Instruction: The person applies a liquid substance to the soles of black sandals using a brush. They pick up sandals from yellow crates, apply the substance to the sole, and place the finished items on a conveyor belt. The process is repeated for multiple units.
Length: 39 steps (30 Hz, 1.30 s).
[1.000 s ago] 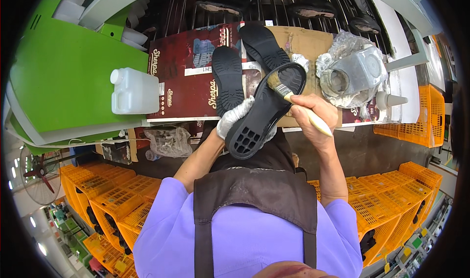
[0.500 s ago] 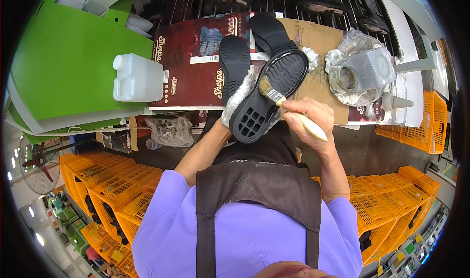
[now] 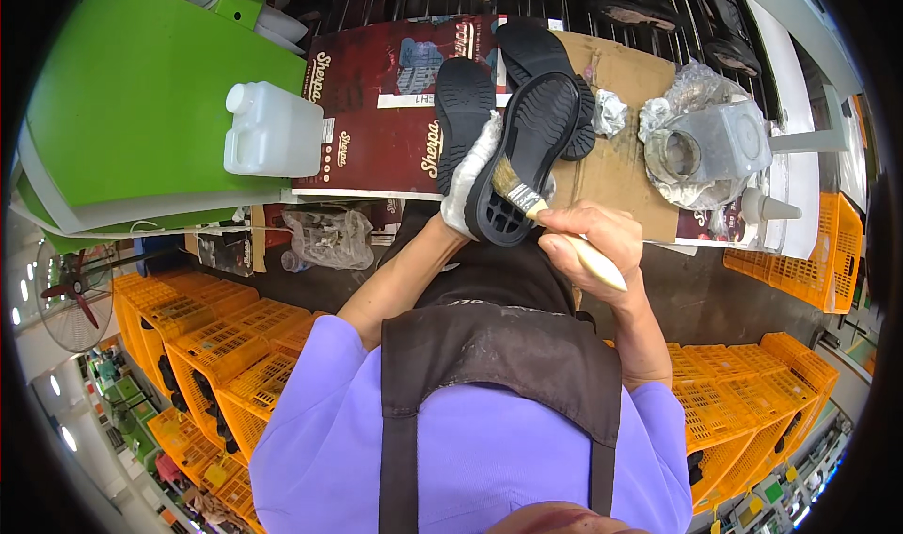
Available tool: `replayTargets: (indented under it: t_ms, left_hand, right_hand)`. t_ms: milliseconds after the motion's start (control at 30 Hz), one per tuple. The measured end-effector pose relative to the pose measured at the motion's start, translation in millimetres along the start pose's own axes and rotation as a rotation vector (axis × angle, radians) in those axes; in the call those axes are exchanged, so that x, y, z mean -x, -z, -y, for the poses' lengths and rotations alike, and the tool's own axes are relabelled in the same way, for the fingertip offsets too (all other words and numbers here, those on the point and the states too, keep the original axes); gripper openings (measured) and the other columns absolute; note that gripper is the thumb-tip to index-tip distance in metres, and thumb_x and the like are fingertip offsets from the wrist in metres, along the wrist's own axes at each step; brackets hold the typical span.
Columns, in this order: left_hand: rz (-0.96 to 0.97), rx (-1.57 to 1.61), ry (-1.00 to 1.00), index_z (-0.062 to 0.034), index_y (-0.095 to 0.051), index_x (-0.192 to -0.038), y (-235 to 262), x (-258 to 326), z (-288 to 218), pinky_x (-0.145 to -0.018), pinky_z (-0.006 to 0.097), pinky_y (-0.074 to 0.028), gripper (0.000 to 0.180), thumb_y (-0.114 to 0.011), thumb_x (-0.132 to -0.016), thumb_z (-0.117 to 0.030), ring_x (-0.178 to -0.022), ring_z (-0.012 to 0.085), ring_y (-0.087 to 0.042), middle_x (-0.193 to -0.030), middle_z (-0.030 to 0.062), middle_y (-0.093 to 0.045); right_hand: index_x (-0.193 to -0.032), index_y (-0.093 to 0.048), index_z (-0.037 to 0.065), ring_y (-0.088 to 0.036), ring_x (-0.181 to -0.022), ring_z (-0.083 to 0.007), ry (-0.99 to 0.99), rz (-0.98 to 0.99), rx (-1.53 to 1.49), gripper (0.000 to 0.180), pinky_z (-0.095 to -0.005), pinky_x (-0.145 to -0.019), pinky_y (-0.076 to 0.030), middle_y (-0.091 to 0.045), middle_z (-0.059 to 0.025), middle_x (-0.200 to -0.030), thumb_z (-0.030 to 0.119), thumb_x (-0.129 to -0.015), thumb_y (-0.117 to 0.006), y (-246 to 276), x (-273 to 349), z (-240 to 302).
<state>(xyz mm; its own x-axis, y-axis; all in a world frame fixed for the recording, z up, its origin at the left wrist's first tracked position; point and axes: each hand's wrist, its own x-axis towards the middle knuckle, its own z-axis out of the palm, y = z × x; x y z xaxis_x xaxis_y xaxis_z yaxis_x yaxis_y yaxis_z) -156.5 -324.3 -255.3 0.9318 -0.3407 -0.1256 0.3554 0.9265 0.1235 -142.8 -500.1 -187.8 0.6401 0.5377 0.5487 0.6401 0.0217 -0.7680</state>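
A black shoe sole (image 3: 540, 125) is tilted up in front of me, its ridged face with a raised rim toward me. My left hand (image 3: 475, 175), in a white glove, is closed around its left side and heel; part of the hand is hidden behind the sole. With my right hand (image 3: 602, 236) I grip a flat paintbrush (image 3: 520, 193) by its pale handle. The bristles touch the sole near the open grid at the heel. Two more black soles lie on the bench beyond: one sole (image 3: 465, 101) to the left, another sole (image 3: 534, 49) partly behind the held one.
Cardboard (image 3: 640, 73) covers the bench. A white jug (image 3: 273, 131) stands at left beside a green panel (image 3: 160, 92). On the right are a cut clear plastic container (image 3: 720, 143), a nozzle bottle (image 3: 769, 205) and crumpled white material (image 3: 609, 113). Orange crates (image 3: 235, 346) stand at both sides behind me.
The brush has shifted down along the sole toward the heel. The held sole is tipped more upright, with its heel grid less visible, and sits slightly higher.
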Motion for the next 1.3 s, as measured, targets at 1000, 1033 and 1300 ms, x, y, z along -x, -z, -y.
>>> replayTargets:
  t_ms: [1000,1033,1300]
  left_hand:
    - [-0.007,-0.107,0.352,-0.0005,-0.056,-0.116,-41,37,-4,-0.083,0.04,-0.056,0.038,-0.04,-0.098,-0.03,-0.093,0.025,-0.065,-0.108,0.0151,-0.064]
    - [0.016,-0.45,0.282,-0.0001,-0.055,-0.116,-41,39,-5,-0.083,0.04,-0.056,0.038,-0.04,-0.098,-0.029,-0.093,0.0251,-0.065,-0.108,0.0152,-0.064]
    - [-0.267,-0.329,0.547,0.0004,-0.06,-0.097,-50,41,-7,-0.046,0.031,-0.052,0.046,-0.036,-0.099,-0.038,-0.059,0.0231,-0.063,-0.079,0.0164,-0.065]
  right_hand:
    - [-0.087,-0.069,-0.003,-0.063,-0.059,-0.0197,-0.114,0.511,-0.49,0.02,-0.0279,-0.052,-0.048,-0.067,-0.013,-0.073,0.007,-0.072,-0.075,34,-53,24]
    - [-0.087,-0.069,-0.004,-0.063,-0.061,-0.0199,-0.149,0.549,-0.504,0.019,-0.0283,-0.054,-0.048,-0.067,-0.0139,-0.075,0.005,-0.071,-0.075,36,-55,23]
    - [-0.092,-0.07,-0.002,-0.063,-0.068,-0.0181,-0.249,0.717,-0.655,0.022,-0.0276,-0.061,-0.048,-0.066,-0.0123,-0.079,0.004,-0.072,-0.075,38,-67,2]
